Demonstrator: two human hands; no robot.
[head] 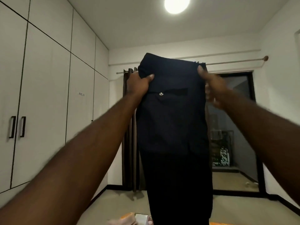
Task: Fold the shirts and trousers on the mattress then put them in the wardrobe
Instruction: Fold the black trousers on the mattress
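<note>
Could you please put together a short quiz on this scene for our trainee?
1. True or false: the dark trousers are crumpled in a heap.
2. How many hands grip the trousers' top end? A) none B) one C) two
3. Fill in: the wardrobe doors on the left are ____.
Key: 1 false, they hang straight down, held up in the air. 2 C, the left hand and the right hand. 3 closed.
</note>
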